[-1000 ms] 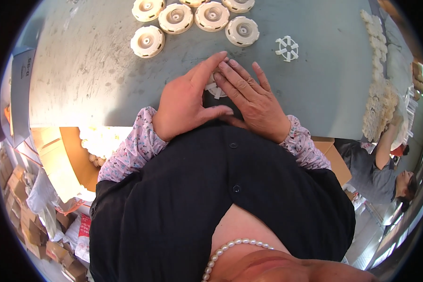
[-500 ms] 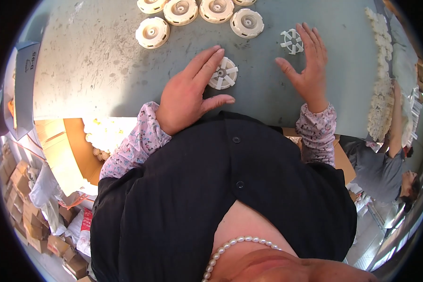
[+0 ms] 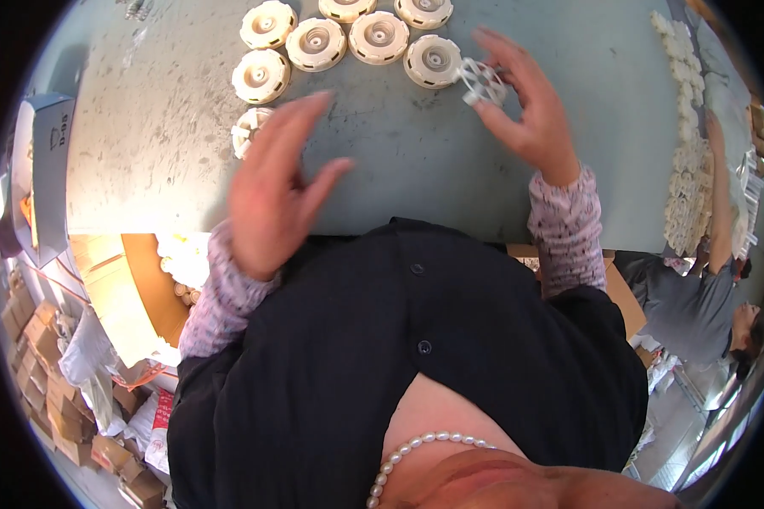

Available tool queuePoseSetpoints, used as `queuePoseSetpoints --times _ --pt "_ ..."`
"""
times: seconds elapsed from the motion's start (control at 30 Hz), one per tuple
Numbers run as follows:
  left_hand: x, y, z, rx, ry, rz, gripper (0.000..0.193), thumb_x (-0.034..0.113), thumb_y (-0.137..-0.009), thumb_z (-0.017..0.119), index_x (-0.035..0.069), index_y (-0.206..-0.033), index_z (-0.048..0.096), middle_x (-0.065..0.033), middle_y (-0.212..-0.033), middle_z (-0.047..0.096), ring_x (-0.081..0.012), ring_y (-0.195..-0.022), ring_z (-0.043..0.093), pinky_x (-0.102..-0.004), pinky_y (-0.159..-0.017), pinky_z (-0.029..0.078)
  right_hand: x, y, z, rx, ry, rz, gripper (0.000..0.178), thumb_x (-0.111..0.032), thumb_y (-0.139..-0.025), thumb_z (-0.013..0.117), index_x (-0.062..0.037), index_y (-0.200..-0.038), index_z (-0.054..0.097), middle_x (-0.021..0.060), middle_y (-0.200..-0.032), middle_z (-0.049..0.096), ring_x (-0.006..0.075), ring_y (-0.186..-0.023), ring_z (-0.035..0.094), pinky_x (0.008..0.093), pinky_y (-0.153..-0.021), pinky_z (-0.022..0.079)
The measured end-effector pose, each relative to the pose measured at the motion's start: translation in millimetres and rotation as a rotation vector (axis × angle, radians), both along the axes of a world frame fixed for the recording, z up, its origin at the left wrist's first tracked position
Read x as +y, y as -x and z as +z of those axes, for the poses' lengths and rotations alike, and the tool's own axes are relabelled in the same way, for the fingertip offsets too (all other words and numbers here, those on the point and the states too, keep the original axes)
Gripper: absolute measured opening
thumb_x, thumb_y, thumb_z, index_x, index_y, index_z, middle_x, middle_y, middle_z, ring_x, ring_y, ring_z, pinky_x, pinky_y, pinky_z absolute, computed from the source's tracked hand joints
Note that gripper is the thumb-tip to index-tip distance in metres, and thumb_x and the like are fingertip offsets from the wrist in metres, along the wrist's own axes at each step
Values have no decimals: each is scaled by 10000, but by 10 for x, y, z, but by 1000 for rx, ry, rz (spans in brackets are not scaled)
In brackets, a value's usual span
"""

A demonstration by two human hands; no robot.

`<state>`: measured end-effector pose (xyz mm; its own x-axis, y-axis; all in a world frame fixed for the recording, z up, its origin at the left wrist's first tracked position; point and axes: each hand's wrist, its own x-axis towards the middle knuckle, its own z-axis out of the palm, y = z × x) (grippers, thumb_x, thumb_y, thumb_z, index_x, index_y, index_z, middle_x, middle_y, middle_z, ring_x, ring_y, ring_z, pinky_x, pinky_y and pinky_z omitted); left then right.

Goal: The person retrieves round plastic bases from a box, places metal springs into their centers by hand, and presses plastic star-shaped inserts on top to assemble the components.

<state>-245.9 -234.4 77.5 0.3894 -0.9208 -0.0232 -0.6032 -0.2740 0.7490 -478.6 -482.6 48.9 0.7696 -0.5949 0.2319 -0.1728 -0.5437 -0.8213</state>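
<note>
My right hand grips a small white spoked plastic ring between thumb and fingers, tilted up off the table. Just left of it lies a cream round plastic disc with a recessed centre. On the left side, my left hand is slightly blurred, thumb and fingers apart, holding nothing. Beyond its fingers, partly covered by them, lies a cream disc with white spokes on top. Several more cream discs lie in a group at the far middle of the table.
The grey-green table is scuffed. White plastic parts are piled along its right edge, with another person beyond. A blue-grey box stands at the left edge. Below it, an open carton holds pale parts.
The spoked disc has shifted left to the group, and my left hand has moved left, apart from it. My right hand has picked up the spoked ring and moved left.
</note>
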Motion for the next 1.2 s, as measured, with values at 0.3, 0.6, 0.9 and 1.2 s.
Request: queuePoseSetpoints --times 0.3,0.6,0.9,1.2 --pt "-869 438 -486 -24 294 -105 774 204 -887 868 113 -1571 518 -176 -1479 608 -403 -1187 694 -458 -912 608 -174 313 -95 238 421 -117 729 -130 -809 832 -123 -1510 628 113 -1491 658 310 -1273 658 428 -1115 521" --pt "-579 383 -434 185 193 -259 865 46 -799 910 101 -1571 525 -107 -1430 646 -154 -698 616 -279 -670 567 -26 724 49 383 94 -70 705 -138 -798 898 -101 -1469 683 115 -1520 627 278 -1295 645 384 -1090 521" --pt "-452 356 -504 603 197 -167 774 177 -893 898 30 -1556 526 -124 -1344 679 -126 -742 663 -281 -657 564 387 100 257 103 100 215 622 -66 -809 854 -101 -1414 715 115 -1398 696 333 -1280 657 430 -1091 541" --pt "-521 377 -480 408 223 -129 572 94 -951 782 29 -1487 594 -182 -1309 683 -251 -798 707 -349 -735 583 611 9 -1 249 362 269 689 -157 -854 829 -84 -1511 634 156 -1556 599 362 -1433 568 493 -1215 460"
